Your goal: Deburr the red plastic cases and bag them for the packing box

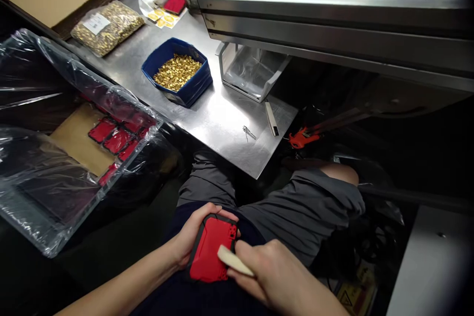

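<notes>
Low over my lap, my left hand (194, 232) is wrapped around the edge of a red plastic part with a black rim (211, 252). That part is flat and roughly rectangular, with small cut-out details at its corners. My right hand (264, 266) grips a cream-coloured flat tool (235, 260), whose blunt end lies over the red face; whether it touches cannot be told. Several similar red parts (117, 139) lie on brown cardboard inside a bin lined with clear plastic (79, 227), to the left.
A blue tray (202, 90) of small brass pieces stands on the metal table (222, 143). Near it are a clear-fronted bin (246, 94), a pale-handled tool (271, 118), a small metal tool (249, 132) and a bag of brass pieces (111, 24). A metal machine beam (333, 29) overhangs the right.
</notes>
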`<state>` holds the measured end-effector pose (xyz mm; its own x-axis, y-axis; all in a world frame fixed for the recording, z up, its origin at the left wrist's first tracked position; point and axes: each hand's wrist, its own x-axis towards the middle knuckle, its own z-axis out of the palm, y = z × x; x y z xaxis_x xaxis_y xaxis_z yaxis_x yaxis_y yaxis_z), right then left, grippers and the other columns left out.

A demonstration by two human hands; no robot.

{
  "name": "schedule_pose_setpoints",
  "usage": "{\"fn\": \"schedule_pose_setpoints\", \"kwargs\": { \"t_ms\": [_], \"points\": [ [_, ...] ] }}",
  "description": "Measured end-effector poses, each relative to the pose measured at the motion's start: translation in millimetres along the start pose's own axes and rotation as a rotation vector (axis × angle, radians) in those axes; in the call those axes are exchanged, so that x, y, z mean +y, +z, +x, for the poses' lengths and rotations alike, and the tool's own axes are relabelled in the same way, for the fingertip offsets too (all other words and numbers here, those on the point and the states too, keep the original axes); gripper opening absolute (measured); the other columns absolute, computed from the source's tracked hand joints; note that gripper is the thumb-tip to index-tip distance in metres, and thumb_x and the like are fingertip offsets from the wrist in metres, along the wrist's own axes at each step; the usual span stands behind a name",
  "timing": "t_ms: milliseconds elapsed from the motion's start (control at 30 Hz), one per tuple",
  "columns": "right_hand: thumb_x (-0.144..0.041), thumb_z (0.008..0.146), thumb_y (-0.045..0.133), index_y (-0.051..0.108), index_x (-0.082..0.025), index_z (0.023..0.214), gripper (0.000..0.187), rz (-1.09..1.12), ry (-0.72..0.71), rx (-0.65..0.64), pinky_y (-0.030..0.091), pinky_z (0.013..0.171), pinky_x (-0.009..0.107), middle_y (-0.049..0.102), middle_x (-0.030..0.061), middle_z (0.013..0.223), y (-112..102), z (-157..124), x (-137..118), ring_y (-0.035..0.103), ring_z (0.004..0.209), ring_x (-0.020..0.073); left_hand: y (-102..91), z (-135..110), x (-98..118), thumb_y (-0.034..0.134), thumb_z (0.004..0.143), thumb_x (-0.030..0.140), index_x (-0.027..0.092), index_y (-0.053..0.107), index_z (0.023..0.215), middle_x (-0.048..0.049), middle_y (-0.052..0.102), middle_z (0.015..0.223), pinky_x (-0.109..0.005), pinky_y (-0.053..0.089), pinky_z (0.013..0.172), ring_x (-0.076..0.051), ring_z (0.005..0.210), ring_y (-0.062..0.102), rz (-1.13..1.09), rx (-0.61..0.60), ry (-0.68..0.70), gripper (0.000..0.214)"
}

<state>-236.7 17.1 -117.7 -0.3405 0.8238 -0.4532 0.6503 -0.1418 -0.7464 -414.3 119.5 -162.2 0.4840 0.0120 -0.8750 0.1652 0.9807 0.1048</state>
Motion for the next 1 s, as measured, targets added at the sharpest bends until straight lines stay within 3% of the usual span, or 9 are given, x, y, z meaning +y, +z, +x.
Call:
{"fn": "schedule_pose_setpoints", "kwargs": {
  "t_ms": [100,233,400,567,667,800,867,933,1000],
  "points": [
    [-0.044,0.101,0.051,0.049,-0.027,0.093,0.019,-0.028,-0.052,0.002,0.025,0.053,0.027,0.074,-0.0040,0.078,0.2,1.2,0.4,0.065,0.061,0.0138,-1.0,-0.6,0.3,0.052,0.089,0.047,0.005,0.073,0.105,-0.0214,0.076,0.094,-0.036,0.054,0.077,-0.028,0.080,0.070,-0.002,-0.022,0.028,0.050],
    [-0.038,0.101,0.052,0.050,-0.028,0.097,0.011,0.011,0.030,0.007,0.025,0.052,0.027,0.073,-0.0056,0.077,0.2,1.2,-0.7,0.066,0.060,0.0129,-1.3,-1.3,0.8,0.050,0.090,0.048,0.006,0.073,0.104,-0.0192,0.077,0.092,-0.035,0.054,0.070,-0.026,0.073,0.070,-0.019,0.017,0.028,0.050],
    [-0.041,0.099,0.053,0.055,-0.025,0.097,0.016,-0.068,0.050,-0.050,0.025,0.054,0.029,0.076,-0.0001,0.084,-14.7,10.4,-25.4,0.070,0.067,0.0189,3.4,-1.4,2.4,0.052,0.091,0.048,0.006,0.073,0.101,-0.0199,0.077,0.090,-0.035,0.055,0.077,-0.027,0.078,0.071,-0.050,-0.026,0.059,0.048],
    [-0.059,0.103,0.037,0.057,-0.025,0.096,0.040,0.164,0.250,0.270,0.032,0.057,0.026,0.071,-0.0016,0.077,-67.5,35.8,-22.3,0.066,0.068,0.0168,2.6,-10.7,4.7,0.059,0.092,0.052,0.017,0.070,0.096,-0.0098,0.077,0.084,-0.030,0.053,0.068,-0.025,0.075,0.073,-0.202,-0.103,0.127,0.037],
    [-0.061,0.104,0.031,0.060,-0.022,0.090,0.050,-0.040,0.426,0.523,0.036,0.064,0.029,0.072,0.0052,0.087,-90.4,82.4,1.6,0.067,0.080,0.0219,-7.1,-20.1,5.3,0.055,0.094,0.059,0.019,0.068,0.104,-0.0174,0.078,0.107,-0.034,0.054,0.077,-0.032,0.094,0.075,-0.139,-0.233,0.167,0.044],
    [-0.068,0.102,0.029,0.066,-0.019,0.103,0.061,-0.137,0.380,0.562,0.043,0.071,0.031,0.074,0.0104,0.099,-110.3,168.7,18.6,0.068,0.091,0.0250,-28.9,-35.7,7.0,0.070,0.082,0.064,0.020,0.070,0.121,-0.0181,0.064,0.140,-0.046,0.050,0.103,-0.041,0.123,0.063,-0.004,-0.300,0.244,0.059],
    [-0.069,0.100,0.034,0.065,-0.016,0.112,0.063,-0.199,0.377,0.602,0.046,0.076,0.032,0.072,0.0126,0.109,-120.6,192.6,20.6,0.066,0.100,0.0264,-37.8,-43.2,8.1,0.081,0.074,0.056,0.025,0.067,0.130,-0.0135,0.057,0.150,-0.049,0.047,0.108,-0.043,0.132,0.056,0.064,-0.287,0.264,0.066],
    [-0.064,0.102,0.034,0.059,-0.017,0.126,0.058,-0.278,0.399,0.670,0.047,0.084,0.032,0.067,0.0119,0.124,-128.7,189.0,25.5,0.063,0.111,0.0258,-41.7,-48.4,8.3,0.086,0.070,0.045,0.029,0.063,0.136,-0.0120,0.059,0.147,-0.050,0.050,0.105,-0.044,0.133,0.054,0.076,-0.258,0.239,0.073],
    [-0.051,0.107,0.026,0.052,-0.024,0.135,0.047,-0.355,0.451,0.736,0.047,0.089,0.031,0.063,0.0083,0.132,-133.1,159.2,40.1,0.062,0.115,0.0224,-40.6,-49.8,7.4,0.087,0.068,0.035,0.030,0.060,0.139,-0.0136,0.064,0.141,-0.051,0.053,0.100,-0.044,0.130,0.057,0.034,-0.249,0.213,0.076]
  ]
}}
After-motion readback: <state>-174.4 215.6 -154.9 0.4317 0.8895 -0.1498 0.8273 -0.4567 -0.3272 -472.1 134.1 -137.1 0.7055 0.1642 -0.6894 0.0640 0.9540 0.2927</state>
